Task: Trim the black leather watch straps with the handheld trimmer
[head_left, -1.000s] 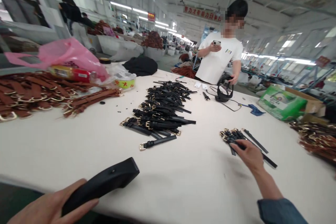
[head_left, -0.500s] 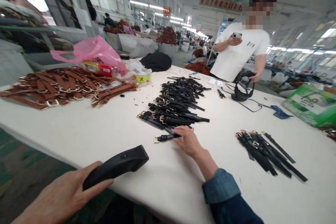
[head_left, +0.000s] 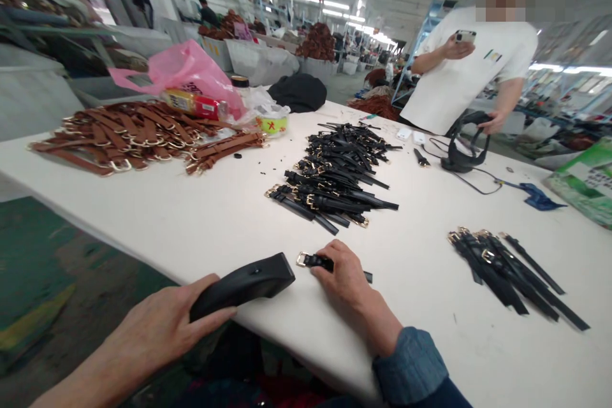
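My left hand (head_left: 186, 315) is wrapped round a black handheld tool (head_left: 243, 284), held over the table's near edge with its tip pointing right. Just right of that tip, my right hand (head_left: 342, 268) grips a short black strap (head_left: 313, 260) with a gold buckle at its left end; the other end shows past my fingers. Beyond my right hand lies a long heap of black buckled straps (head_left: 339, 172). A smaller group of black straps (head_left: 507, 274) lies to the right on the white table (head_left: 229, 223).
Brown straps (head_left: 119, 134) are piled at the left beside a pink bag (head_left: 191, 73) and a black cloth item (head_left: 299, 92). Across the table, a person in a white shirt (head_left: 471, 67) holds a phone and a black headset (head_left: 466, 146). A green box (head_left: 586, 182) is far right.
My right hand has drawn the single strap nearer, away from the black heap. My left hand and the tool have come closer to it. The view has shifted somewhat.
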The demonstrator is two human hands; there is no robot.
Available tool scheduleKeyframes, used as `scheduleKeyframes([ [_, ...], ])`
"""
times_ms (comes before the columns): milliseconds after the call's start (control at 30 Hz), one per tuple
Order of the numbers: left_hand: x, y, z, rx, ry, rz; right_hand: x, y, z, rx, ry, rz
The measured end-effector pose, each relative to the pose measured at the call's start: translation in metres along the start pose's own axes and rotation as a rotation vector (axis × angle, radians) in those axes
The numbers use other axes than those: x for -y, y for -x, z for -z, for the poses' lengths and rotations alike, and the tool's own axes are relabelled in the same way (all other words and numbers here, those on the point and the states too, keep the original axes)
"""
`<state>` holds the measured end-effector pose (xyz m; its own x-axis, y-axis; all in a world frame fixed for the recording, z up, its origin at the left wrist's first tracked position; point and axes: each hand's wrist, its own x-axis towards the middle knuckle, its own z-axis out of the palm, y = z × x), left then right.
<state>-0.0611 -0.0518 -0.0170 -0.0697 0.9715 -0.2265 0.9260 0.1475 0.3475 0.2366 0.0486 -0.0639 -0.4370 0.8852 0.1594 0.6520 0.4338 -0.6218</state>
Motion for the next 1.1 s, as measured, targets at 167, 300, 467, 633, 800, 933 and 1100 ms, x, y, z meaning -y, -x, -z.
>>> scheduleKeyframes([
  [167,-0.037,-0.001,0.007,0.163,-0.057,-0.024,-0.002,0.021,-0.007,-0.083,-0.125,-0.001],
  [300,-0.055,-0.005,0.004,0.171,-0.136,-0.039,-0.004,0.021,-0.010,-0.134,-0.220,0.017],
  [467,-0.062,-0.008,0.000,0.186,-0.227,-0.052,-0.008,0.020,-0.013,-0.188,-0.273,0.010],
  [633,-0.067,-0.007,0.005,0.188,-0.297,-0.062,-0.007,0.022,-0.011,-0.176,-0.230,-0.032],
  [800,-0.074,-0.005,0.008,0.174,-0.352,-0.102,0.006,0.026,0.002,-0.069,-0.006,-0.121],
  [933,-0.074,-0.004,0.009,0.144,-0.366,-0.111,0.016,0.028,0.009,0.013,0.158,-0.148],
  [1100,-0.072,-0.002,0.008,0.172,-0.366,-0.109,0.016,0.032,0.011,0.035,0.266,-0.158],
])
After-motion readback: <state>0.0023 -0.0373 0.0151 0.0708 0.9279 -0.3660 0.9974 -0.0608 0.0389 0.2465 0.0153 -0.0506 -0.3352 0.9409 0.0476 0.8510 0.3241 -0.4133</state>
